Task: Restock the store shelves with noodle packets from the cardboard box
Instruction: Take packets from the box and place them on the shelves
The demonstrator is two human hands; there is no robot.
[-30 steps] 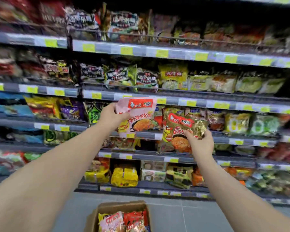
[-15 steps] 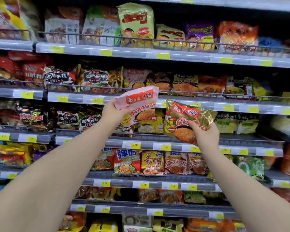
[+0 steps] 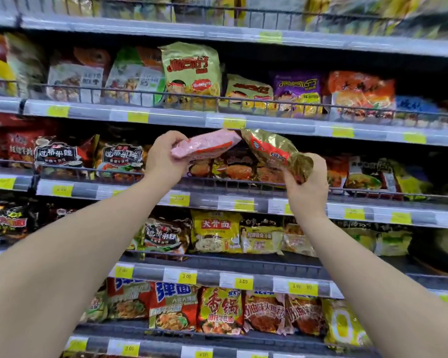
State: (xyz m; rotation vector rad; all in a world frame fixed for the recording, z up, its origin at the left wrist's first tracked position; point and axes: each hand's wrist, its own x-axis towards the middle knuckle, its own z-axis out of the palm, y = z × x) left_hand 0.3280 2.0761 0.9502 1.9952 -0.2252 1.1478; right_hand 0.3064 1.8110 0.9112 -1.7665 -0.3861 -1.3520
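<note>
My left hand (image 3: 166, 158) grips a pink noodle packet (image 3: 207, 146), tipped nearly flat with its far end pointing into the shelf. My right hand (image 3: 308, 187) holds a gold and red noodle packet (image 3: 277, 151), tilted with its top leaning toward the pink one. The two packets almost meet just under a shelf edge (image 3: 243, 124), above the wire rail (image 3: 243, 184) of the row below. The cardboard box is out of view.
Several shelves of noodle packets fill the view, each fronted by a wire rail and yellow price tags. Brown packets (image 3: 233, 166) stand right behind the two held packets. Yellow packets (image 3: 215, 233) and red ones (image 3: 173, 306) fill lower rows.
Both hands have risen with their packets toward a higher shelf, and the packets have tipped from upright to nearly flat. The view has tilted up, so the box has dropped out of sight.
</note>
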